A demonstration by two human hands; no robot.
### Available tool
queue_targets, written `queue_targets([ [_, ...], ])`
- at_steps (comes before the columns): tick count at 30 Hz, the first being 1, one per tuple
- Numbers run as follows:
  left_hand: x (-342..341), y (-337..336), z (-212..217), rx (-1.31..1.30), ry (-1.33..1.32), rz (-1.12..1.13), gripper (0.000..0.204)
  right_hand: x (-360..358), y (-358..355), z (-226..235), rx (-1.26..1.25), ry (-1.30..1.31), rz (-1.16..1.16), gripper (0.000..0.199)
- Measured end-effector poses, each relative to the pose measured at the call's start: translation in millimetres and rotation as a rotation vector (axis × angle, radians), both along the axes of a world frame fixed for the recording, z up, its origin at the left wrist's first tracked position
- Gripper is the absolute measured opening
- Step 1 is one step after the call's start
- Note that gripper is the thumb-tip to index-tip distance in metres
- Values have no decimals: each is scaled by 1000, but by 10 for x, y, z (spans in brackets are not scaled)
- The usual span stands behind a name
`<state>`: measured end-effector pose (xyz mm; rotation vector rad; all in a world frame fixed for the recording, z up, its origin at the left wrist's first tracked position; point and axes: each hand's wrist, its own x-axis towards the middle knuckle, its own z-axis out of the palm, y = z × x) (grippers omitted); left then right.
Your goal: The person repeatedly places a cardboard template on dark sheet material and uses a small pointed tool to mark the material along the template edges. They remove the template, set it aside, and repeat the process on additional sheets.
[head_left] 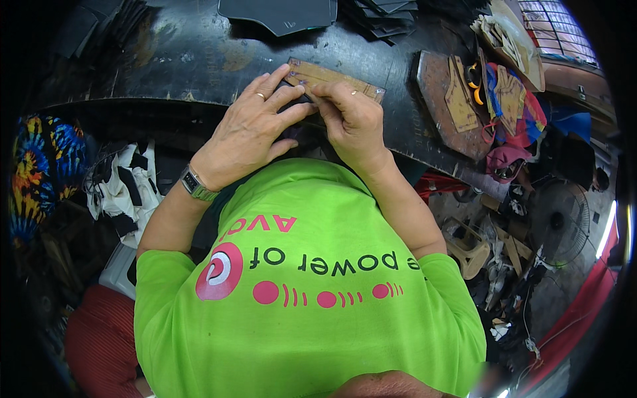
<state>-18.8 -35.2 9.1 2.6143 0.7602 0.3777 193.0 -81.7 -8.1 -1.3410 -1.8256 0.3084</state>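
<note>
Dark and scuffed, the surface [199, 60] curves across the upper half of the frame, with stacks of black cut sheets [279, 13] lying along its top edge. At the far left a tie-dyed cloth [30, 172] hangs in shadow, and just right of it sits a heap of white and black fabric scraps [123, 179].

At the centre of the frame both hands meet at the near edge of the surface. The left hand [249, 129], with a ring on one finger and a watch [196, 184] at the wrist, is curled over a small dark piece [300, 99], its fingers pressing down on it. The right hand [355, 119], also ringed, pinches the same dark piece from the other side, thumb and fingertips closed on it. Just beyond the fingers, touching them, lies a brown cardboard template [332, 78] set at a slant. How much of the dark piece lies under the hands I cannot tell.

Judging from the grip, the work goes best if the left hand keeps the piece flat and still while the right aligns its edge against the template, with fingertips kept close to the edge so nothing slips.

Further right, a brown board [441, 113] carries more cardboard patterns [461, 99], beside colourful cloth [531, 116]. At lower right, a fan [557, 219] stands on the cluttered floor.
</note>
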Motion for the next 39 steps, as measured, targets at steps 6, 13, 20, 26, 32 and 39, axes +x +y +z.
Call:
queue_targets([
  [6,2,-4,-9,17,-26,-5,57,16,155,7,-309,542,-39,9],
  [13,-4,-1,-15,6,-32,-6,61,-68,332,-19,-117,330,67,10],
  [20,-4,-5,-10,38,29,-2,57,-150,401,-17,-166,275,55,10],
  [26,6,-9,-8,25,-33,-8,57,-87,488,-9,-403,736,-66,10],
  [32,-5,-5,-15,16,5,-3,60,-194,478,-85,-115,241,-13,9],
  [39,13,10,18,50,-62,-8,55,210,579,18,-467,1285,136,25],
])
